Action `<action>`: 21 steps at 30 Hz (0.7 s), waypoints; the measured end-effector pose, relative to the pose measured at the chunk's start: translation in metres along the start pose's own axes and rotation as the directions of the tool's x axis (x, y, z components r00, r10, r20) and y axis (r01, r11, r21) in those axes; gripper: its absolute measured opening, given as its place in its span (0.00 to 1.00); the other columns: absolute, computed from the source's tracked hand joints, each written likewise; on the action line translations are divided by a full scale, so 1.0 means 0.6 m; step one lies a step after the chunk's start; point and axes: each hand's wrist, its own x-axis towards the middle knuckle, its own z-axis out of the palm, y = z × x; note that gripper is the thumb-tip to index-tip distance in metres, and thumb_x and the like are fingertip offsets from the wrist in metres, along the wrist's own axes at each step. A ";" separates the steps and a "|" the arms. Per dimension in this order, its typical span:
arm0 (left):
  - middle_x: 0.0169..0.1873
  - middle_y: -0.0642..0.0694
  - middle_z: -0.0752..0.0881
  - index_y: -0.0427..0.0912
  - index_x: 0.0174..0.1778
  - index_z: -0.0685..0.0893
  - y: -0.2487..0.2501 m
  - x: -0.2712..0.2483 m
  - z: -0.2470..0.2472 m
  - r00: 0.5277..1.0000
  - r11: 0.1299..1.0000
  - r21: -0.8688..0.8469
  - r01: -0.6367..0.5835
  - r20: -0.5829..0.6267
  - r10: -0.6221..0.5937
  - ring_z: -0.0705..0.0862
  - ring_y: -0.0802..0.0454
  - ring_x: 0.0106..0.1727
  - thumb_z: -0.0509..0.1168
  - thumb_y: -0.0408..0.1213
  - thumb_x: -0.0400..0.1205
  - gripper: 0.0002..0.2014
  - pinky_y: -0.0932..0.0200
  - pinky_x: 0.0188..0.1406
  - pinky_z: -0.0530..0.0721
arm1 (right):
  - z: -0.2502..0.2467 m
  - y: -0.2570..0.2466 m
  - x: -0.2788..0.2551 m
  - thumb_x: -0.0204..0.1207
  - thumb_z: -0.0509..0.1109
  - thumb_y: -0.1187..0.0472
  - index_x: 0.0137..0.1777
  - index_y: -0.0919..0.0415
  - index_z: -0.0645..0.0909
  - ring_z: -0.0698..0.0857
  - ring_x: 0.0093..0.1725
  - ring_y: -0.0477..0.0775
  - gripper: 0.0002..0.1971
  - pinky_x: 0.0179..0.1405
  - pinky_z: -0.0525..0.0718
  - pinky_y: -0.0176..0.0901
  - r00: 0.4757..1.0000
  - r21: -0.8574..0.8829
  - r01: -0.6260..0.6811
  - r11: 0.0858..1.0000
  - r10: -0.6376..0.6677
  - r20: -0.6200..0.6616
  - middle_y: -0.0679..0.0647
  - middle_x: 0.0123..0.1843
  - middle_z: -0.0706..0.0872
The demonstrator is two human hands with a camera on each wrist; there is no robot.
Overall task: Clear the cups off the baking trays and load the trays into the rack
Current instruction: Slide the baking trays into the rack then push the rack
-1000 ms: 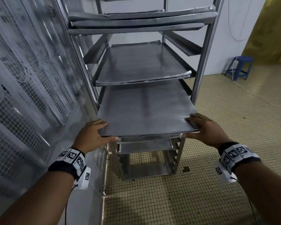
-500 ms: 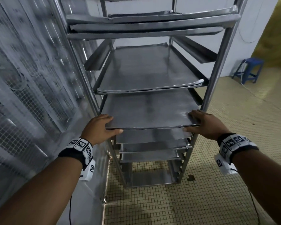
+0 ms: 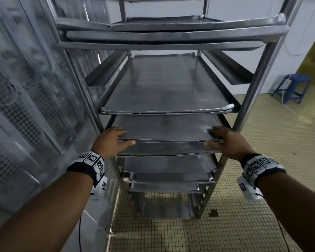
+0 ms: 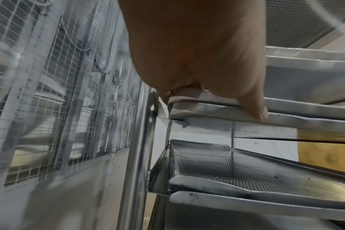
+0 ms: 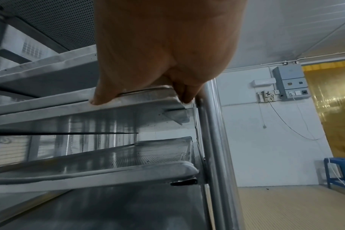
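A flat steel baking tray point(image 3: 165, 127) lies on the runners of the tall steel rack point(image 3: 244, 113), with only its near edge sticking out. My left hand point(image 3: 120, 136) holds its near left corner, fingers on top and thumb along the front rim. My right hand point(image 3: 215, 136) holds the near right corner the same way. In the left wrist view my left hand point(image 4: 217, 87) has its thumb point(image 4: 254, 109) against the tray rim point(image 4: 217, 107). Likewise, the right wrist view shows my right hand point(image 5: 144, 84) on the rim point(image 5: 148, 99). No cups are in view.
A perforated tray point(image 3: 164, 148) sits one level below, and another tray point(image 3: 164, 88) one level above; more trays fill the top and bottom levels. A wire-mesh metal wall point(image 3: 25, 106) stands close on the left. A blue stool point(image 3: 292, 88) stands on the tiled floor at the far right.
Both hands have moved forward with the tray, which has slid much deeper into the rack. I have stepped closer to the rack.
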 end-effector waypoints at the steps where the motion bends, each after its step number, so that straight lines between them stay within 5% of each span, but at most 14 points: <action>1: 0.79 0.44 0.78 0.44 0.75 0.83 0.000 0.005 0.001 1.000 1.000 -0.006 0.005 0.000 -0.005 0.77 0.47 0.79 0.75 0.63 0.74 0.37 0.50 0.80 0.72 | 0.000 0.002 0.005 0.64 0.59 0.16 0.79 0.50 0.79 0.72 0.83 0.54 0.51 0.80 0.74 0.57 1.000 0.002 0.006 1.000 -0.006 -0.006 0.52 0.82 0.76; 6: 0.79 0.42 0.79 0.41 0.76 0.83 0.009 0.033 0.005 1.000 1.000 0.000 -0.010 0.008 0.010 0.77 0.46 0.79 0.75 0.61 0.76 0.37 0.52 0.79 0.72 | 0.006 0.004 0.028 0.68 0.67 0.26 0.74 0.53 0.84 0.80 0.77 0.54 0.41 0.72 0.78 0.48 0.998 -0.011 0.010 1.000 -0.011 -0.069 0.51 0.78 0.81; 11: 0.78 0.41 0.79 0.39 0.75 0.83 0.007 0.057 0.006 1.000 1.000 0.010 -0.017 0.016 0.017 0.78 0.44 0.78 0.75 0.61 0.76 0.37 0.52 0.79 0.72 | 0.009 0.000 0.044 0.76 0.73 0.36 0.76 0.55 0.82 0.76 0.80 0.54 0.33 0.75 0.74 0.48 0.998 -0.032 0.005 0.999 -0.007 -0.066 0.52 0.80 0.79; 21: 0.79 0.44 0.78 0.44 0.76 0.82 -0.006 0.076 0.011 1.000 1.000 -0.029 0.001 0.002 -0.001 0.76 0.46 0.79 0.75 0.62 0.76 0.36 0.52 0.79 0.70 | 0.021 0.002 0.063 0.73 0.70 0.30 0.74 0.56 0.83 0.78 0.78 0.55 0.37 0.74 0.78 0.52 0.995 -0.024 0.000 1.000 -0.002 -0.098 0.53 0.78 0.81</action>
